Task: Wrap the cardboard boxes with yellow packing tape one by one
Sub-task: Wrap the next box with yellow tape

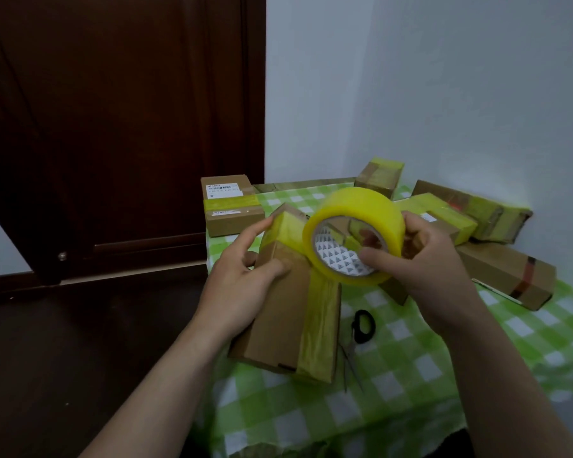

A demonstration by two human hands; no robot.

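Reaches in with both bare forearms, angled toward each other. Grips the cardboard box [278,319] with the left hand [242,279], index finger straight along the upper edge, thumb pressed on the near face. Clasps the tape roll [354,206] with the right hand [424,259], thumb hooked into the core, fingers curled behind.

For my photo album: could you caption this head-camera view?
Left hand grips a long brown cardboard box while right hand holds a yellow packing-tape roll above it.
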